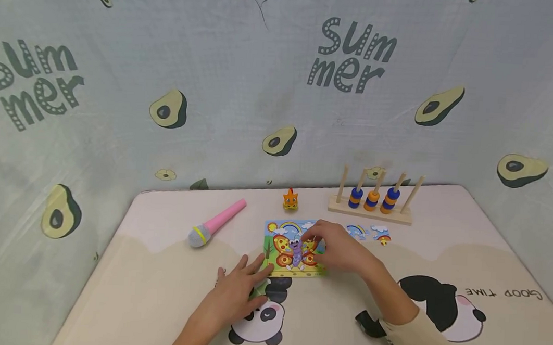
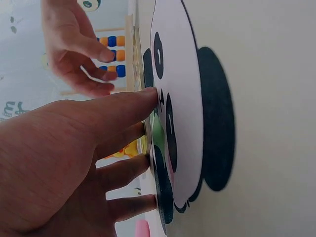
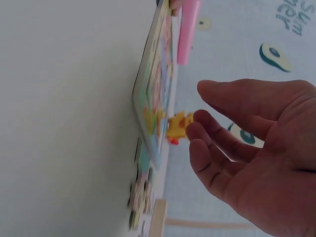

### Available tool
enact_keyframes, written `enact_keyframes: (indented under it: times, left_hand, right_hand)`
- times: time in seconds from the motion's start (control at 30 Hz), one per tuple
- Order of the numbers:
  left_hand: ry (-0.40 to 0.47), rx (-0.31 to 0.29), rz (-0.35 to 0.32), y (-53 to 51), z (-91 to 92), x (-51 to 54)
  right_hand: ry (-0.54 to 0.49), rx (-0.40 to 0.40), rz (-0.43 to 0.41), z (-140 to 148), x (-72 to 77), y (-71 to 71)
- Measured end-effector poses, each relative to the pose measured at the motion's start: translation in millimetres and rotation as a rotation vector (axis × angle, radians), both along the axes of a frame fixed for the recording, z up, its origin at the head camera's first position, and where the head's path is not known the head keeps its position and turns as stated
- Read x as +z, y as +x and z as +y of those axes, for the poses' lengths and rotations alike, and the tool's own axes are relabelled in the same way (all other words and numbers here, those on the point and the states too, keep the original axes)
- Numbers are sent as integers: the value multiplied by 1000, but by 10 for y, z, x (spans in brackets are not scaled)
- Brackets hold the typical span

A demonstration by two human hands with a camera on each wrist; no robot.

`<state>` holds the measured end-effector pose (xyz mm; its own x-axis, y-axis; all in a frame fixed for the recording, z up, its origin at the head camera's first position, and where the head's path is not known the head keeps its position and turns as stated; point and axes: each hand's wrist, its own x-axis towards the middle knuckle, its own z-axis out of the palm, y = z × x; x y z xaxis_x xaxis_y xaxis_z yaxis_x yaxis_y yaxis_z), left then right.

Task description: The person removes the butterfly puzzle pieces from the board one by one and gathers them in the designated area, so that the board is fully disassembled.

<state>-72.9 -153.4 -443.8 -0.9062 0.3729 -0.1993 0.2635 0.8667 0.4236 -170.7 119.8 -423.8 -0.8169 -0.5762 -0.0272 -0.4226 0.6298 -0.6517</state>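
Before our desk's (image 1: 157, 291) far edge, we touch a puzzle (image 1: 296, 252), left hand (image 1: 236, 291) outspread; right hand (image 1: 340, 247) hovers, loosely curled.

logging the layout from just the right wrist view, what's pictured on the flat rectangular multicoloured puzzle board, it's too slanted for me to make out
Observer: The puzzle board shows a cartoon butterfly with a purple body.
Operator: ok and what stands on that pale wooden base at the bottom of my view
Observer: Five upright wooden pegs, the middle three carrying blue and orange rings.
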Motion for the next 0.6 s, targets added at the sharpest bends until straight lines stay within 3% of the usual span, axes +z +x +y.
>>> enact_keyframes:
  times: [0.27,0.6]
  left_hand:
    - [-13,3,-1,6,-7,21]
    - [-8,7,-5,-9,6,23]
  right_hand:
    - [103,6,-43,-355,1,-154]
    - [170,33,-47,-484,-57,-277]
